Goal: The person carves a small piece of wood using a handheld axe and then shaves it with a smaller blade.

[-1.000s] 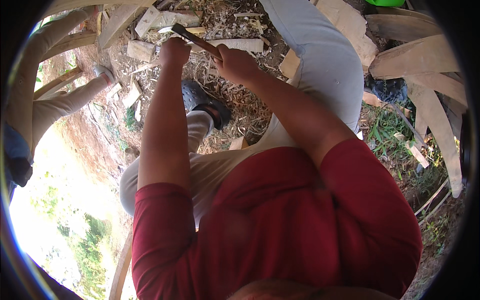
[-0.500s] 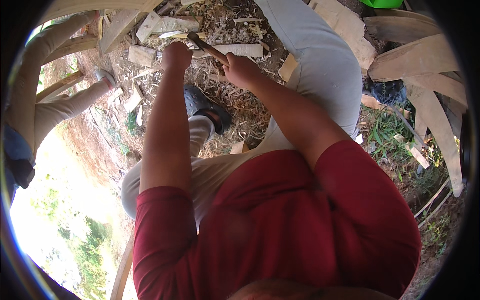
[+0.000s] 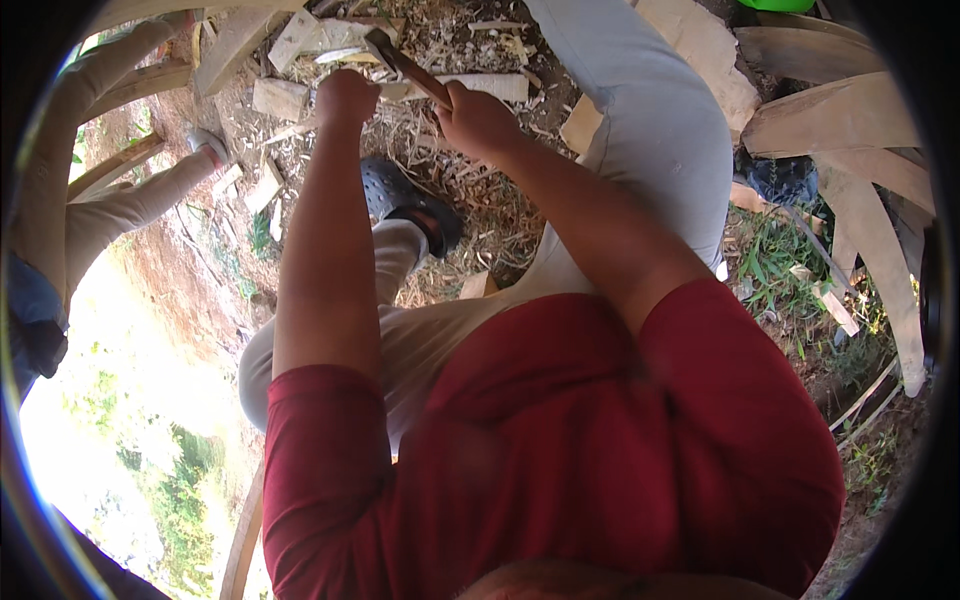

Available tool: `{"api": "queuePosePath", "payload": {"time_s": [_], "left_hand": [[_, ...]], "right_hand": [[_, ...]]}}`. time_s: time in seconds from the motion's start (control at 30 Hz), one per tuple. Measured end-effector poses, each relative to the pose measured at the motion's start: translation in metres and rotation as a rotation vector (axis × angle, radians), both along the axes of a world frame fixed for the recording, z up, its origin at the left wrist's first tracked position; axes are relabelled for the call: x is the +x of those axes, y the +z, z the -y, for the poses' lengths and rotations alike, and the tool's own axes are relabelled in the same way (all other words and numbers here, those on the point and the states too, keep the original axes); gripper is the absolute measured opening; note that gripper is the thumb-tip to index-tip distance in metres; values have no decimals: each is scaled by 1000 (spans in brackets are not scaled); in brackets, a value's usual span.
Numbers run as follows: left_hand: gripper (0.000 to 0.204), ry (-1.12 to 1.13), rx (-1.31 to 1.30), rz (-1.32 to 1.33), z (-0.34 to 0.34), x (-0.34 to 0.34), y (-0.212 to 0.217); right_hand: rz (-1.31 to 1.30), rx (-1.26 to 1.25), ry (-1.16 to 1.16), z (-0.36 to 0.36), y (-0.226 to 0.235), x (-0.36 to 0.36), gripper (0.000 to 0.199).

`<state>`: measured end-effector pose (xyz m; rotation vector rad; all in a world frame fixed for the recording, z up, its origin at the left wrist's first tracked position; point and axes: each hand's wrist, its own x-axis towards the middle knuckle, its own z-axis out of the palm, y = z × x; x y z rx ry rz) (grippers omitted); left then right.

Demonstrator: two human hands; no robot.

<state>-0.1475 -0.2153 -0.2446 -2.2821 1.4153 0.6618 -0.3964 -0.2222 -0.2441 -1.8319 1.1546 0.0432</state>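
Note:
My right hand (image 3: 478, 122) is closed round the wooden handle of a short tool (image 3: 425, 82). Its dark metal head points away to the far left; whether it is a hatchet or a hammer I cannot tell. Left of it, my left hand (image 3: 346, 98) is a closed fist, its grip hidden from above. A pale strip of wood (image 3: 396, 91) shows right beside that fist; I cannot tell if the fingers hold it. Behind the hands lies a flat pale board (image 3: 490, 88), with a wood block (image 3: 280, 98) to the left.
Chips and shavings cover the ground around my dark clog (image 3: 385, 190). Curved planks (image 3: 835, 118) are stacked at the right, near a dark plastic bag (image 3: 782, 180). Another person's leg (image 3: 150, 215) is at the left. A green object (image 3: 778, 5) shows at the top right.
The tool's head has moved up and away from my left fist, my right hand rising slightly with it. My left hand stays nearly in place, still closed.

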Motion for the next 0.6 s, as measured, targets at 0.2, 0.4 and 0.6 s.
{"api": "queuePosePath", "payload": {"time_s": [0.2, 0.4, 0.6], "left_hand": [[50, -6, -15, 61, 4, 4, -11], [53, -10, 18, 30, 0, 6, -7], [52, -11, -7, 46, 7, -2, -9]], "right_hand": [[-55, -7, 51, -8, -15, -3, 32], [-29, -6, 63, -5, 2, -2, 30], [-26, -38, 55, -5, -10, -4, 29]]}}
